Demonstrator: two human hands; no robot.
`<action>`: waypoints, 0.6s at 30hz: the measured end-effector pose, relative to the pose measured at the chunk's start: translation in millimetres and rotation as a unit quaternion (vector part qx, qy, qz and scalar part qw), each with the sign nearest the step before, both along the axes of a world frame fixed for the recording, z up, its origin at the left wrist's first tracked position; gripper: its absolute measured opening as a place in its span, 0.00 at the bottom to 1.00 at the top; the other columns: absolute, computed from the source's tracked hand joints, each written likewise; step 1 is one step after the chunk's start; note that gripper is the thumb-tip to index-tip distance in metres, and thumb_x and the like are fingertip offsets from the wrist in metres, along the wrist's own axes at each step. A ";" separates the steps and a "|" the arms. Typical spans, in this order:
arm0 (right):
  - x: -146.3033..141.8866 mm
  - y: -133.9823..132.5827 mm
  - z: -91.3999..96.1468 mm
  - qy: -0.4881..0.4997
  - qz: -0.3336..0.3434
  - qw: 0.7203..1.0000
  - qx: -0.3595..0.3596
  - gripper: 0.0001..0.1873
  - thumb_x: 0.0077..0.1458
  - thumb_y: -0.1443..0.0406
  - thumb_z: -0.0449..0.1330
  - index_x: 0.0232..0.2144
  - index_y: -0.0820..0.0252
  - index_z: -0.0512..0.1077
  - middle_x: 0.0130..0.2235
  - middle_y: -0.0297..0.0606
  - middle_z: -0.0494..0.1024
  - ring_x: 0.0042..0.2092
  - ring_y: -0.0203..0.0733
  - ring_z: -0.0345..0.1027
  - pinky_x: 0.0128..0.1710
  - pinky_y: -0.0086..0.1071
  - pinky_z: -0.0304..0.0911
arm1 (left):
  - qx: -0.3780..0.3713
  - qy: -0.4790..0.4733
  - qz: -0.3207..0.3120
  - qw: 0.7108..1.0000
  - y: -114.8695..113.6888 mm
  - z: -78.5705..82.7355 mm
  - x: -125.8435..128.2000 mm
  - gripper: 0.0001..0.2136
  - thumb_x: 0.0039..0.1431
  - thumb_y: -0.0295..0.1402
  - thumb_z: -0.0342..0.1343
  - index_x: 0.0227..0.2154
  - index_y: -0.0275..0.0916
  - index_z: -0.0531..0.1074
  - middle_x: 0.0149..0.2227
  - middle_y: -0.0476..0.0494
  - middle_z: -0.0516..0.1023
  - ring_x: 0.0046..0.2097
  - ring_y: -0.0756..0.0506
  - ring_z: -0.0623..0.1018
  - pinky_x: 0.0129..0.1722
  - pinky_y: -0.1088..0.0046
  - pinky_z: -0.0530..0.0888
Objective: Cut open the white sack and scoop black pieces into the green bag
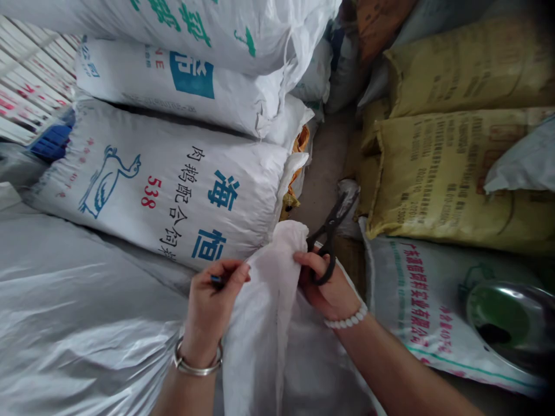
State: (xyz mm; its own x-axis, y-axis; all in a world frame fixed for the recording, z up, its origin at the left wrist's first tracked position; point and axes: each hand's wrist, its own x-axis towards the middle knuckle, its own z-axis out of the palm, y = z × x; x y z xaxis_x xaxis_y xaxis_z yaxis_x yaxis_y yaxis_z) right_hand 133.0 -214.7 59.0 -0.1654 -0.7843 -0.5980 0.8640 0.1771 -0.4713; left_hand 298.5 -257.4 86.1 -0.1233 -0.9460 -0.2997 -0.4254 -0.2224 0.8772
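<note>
1. The white sack [255, 323] hangs directly below the fingers, its bunched top edge between both hands.
2. The left hand [212, 300] has thumb and forefinger pinched at the sack's left edge; I cannot tell what they grip (a small blue bit shows there).
3. The right hand [332, 289] grasps the black scissors [332, 222], its fingertips also against the sack's top. Best, I judge, to stretch the edge taut and keep the blades pointing away from the left fingers.
4. Left of and beyond the fingers lies the goose-printed feed sack [177, 188].
5. Right of them, a steel bowl [531, 306] rests on another sack; farther, yellow sacks [455, 173] are stacked.
</note>
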 end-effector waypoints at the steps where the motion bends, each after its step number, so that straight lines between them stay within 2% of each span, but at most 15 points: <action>1: 0.2 1.8 0.3 0.009 -0.013 1.000 0.010 0.11 0.34 0.69 0.65 0.26 0.63 0.71 0.23 0.32 0.71 0.24 0.34 0.63 0.24 0.26 0.62 | 0.007 -0.039 -0.051 0.998 8.2 1.5 1.6 0.09 0.50 0.39 0.56 0.28 0.37 0.72 0.23 0.50 0.74 0.24 0.53 0.70 0.24 0.80 0.66; 3: -0.5 7.2 1.0 0.055 -0.032 0.997 0.037 0.12 0.34 0.67 0.66 0.26 0.61 0.70 0.23 0.31 0.70 0.24 0.33 0.61 0.23 0.26 0.60 | 0.049 -0.093 -0.153 0.983 29.6 3.6 3.4 0.09 0.50 0.38 0.55 0.30 0.39 0.73 0.25 0.49 0.75 0.27 0.51 0.72 0.27 0.79 0.68; 5: -2.8 13.9 1.2 0.150 -0.039 0.986 0.060 0.12 0.34 0.65 0.67 0.25 0.61 0.69 0.23 0.30 0.69 0.24 0.32 0.60 0.23 0.26 0.59 | 0.097 -0.119 -0.232 0.961 55.7 3.5 3.8 0.08 0.50 0.35 0.54 0.33 0.41 0.73 0.28 0.50 0.76 0.29 0.50 0.74 0.28 0.77 0.69; 8: -6.9 21.7 1.0 0.270 -0.033 0.960 0.065 0.13 0.34 0.65 0.68 0.22 0.60 0.68 0.23 0.29 0.67 0.25 0.31 0.60 0.24 0.25 0.58 | 0.113 -0.159 -0.309 0.931 94.1 -2.1 3.4 0.10 0.48 0.28 0.52 0.36 0.41 0.71 0.31 0.48 0.76 0.34 0.46 0.75 0.34 0.71 0.71; 11: -7.7 23.1 2.4 0.269 -0.030 0.960 0.072 0.14 0.32 0.65 0.69 0.23 0.59 0.68 0.24 0.29 0.69 0.27 0.33 0.62 0.26 0.26 0.60 | 0.059 -0.176 -0.327 0.927 123.6 -14.2 5.4 0.15 0.49 0.27 0.49 0.42 0.39 0.68 0.36 0.43 0.74 0.35 0.43 0.76 0.35 0.65 0.74; 14: -6.1 21.6 3.7 0.262 -0.045 0.960 0.091 0.15 0.29 0.66 0.69 0.22 0.59 0.68 0.24 0.30 0.70 0.26 0.35 0.64 0.25 0.29 0.61 | -0.023 -0.178 -0.318 0.931 146.7 -30.7 8.9 0.18 0.53 0.29 0.48 0.48 0.40 0.65 0.42 0.40 0.73 0.34 0.44 0.76 0.34 0.66 0.76; 18: -8.0 21.1 -1.2 0.274 -0.035 0.958 0.081 0.11 0.32 0.67 0.67 0.18 0.57 0.67 0.22 0.28 0.69 0.25 0.34 0.63 0.24 0.28 0.63 | -0.107 -0.245 -0.308 0.913 167.3 -47.3 8.8 0.22 0.53 0.30 0.49 0.53 0.39 0.61 0.45 0.36 0.72 0.32 0.45 0.77 0.30 0.68 0.77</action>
State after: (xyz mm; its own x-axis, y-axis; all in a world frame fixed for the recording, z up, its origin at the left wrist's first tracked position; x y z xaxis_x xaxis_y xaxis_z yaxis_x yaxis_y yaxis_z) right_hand 125.1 -193.6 57.8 -0.5384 -0.6640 -0.5189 0.5066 0.2370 -0.8290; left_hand 307.3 -90.2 38.8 -0.5525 -0.7858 -0.2780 -0.7653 0.3461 0.5427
